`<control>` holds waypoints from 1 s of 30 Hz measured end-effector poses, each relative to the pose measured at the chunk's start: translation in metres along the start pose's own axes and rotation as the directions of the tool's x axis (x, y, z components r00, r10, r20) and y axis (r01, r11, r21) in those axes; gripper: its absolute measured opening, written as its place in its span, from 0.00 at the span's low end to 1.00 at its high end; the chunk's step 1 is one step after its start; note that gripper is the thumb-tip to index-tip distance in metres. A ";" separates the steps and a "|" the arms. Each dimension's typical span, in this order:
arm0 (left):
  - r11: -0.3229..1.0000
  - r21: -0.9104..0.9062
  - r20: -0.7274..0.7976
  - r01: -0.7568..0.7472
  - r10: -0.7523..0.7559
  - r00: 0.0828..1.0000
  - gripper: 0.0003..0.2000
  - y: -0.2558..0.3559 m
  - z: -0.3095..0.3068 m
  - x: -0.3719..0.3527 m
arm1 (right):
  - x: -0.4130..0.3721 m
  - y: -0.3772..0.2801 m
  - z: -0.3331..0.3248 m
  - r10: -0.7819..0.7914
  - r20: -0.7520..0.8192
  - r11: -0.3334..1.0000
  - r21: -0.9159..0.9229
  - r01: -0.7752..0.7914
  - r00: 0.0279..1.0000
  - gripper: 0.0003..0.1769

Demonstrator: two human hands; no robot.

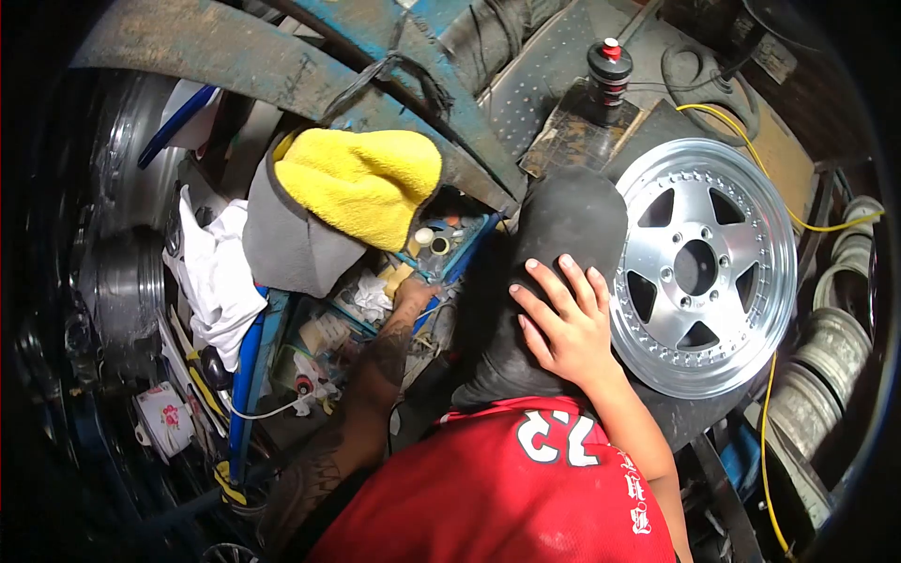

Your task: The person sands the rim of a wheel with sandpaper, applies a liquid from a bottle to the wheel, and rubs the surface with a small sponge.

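My left hand [414, 293] reaches into a cluttered blue-framed tray [246, 394], beside crumpled white paper [372, 296] and the tray's inner blue edge. Its fingers are too small and hidden to make out. My right hand [563, 324] lies with its fingers spread on my dark-clothed knee [572, 220] and holds nothing. Just right of that knee is a shiny silver five-spoke wheel [671, 314], face up. A yellow and grey cloth [361, 174] drapes over the tray's far side, with a white cloth [221, 281] to its left.
A black bottle with a red top [610, 75] stands on a worn board [571, 141] ahead. A yellow cable [769, 441] runs around the wheel's right side. Metal rims [831, 352] are stacked at the far right. Blue metal beams [272, 75] cross the upper left.
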State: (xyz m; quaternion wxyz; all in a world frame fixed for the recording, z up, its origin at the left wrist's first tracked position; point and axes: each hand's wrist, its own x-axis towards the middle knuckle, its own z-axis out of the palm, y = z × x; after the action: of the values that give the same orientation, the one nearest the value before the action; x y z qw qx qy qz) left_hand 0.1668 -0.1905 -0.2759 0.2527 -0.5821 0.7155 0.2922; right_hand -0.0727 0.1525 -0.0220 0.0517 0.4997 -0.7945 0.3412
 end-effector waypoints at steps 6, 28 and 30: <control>0.844 -0.502 0.214 -0.188 0.332 0.919 0.14 0.052 -0.047 -0.079 | -0.011 0.008 -0.016 0.032 0.050 0.991 0.127 -0.038 0.998 0.18; 0.356 -0.530 -0.014 -0.770 0.904 0.427 0.05 0.270 -0.121 -0.331 | -0.040 0.024 -0.067 0.696 -0.102 0.477 0.805 -0.352 0.711 0.08; 0.456 -0.486 -0.116 -0.745 0.812 0.573 0.06 0.276 -0.131 -0.331 | -0.049 0.035 -0.075 0.508 -0.463 0.842 0.447 -0.303 0.726 0.09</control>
State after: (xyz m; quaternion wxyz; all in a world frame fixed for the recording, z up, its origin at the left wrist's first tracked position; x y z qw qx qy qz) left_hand -0.0419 -0.0150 0.0823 -0.0167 -0.2116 0.7853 0.5817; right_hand -0.0966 0.2436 -0.0034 0.1201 0.1877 -0.7620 0.6081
